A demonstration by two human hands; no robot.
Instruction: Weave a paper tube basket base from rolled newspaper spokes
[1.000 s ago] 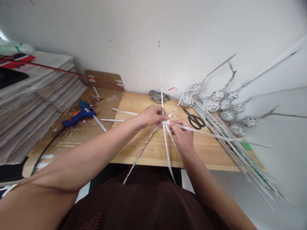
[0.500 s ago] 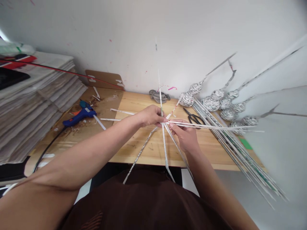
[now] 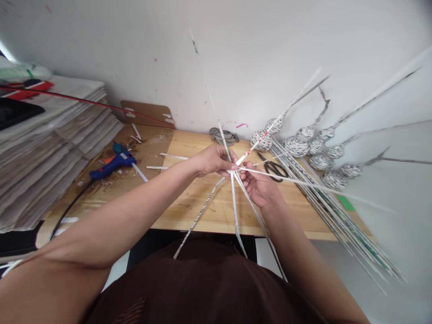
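Note:
Long rolled paper strips fan out from one crossing point above the table, in every direction. My left hand pinches them at that crossing, thumb and fingers closed from the left side. Just right of the crossing is my right hand, palm turned up, its curled fingers around the base of a strip that points right. One red-marked strip rises toward the upper right. Another strip leans up and left against the wall.
Black scissors and a bundle of paper rods lie right of my hands, with woven paper gourds behind. A blue glue gun, cardboard and stacked paper are at left.
The red-marked strip now extends farther up and right, apart from the right-pointing one. The upper strip has tilted left. My right hand has opened its grip somewhat and turned palm up.

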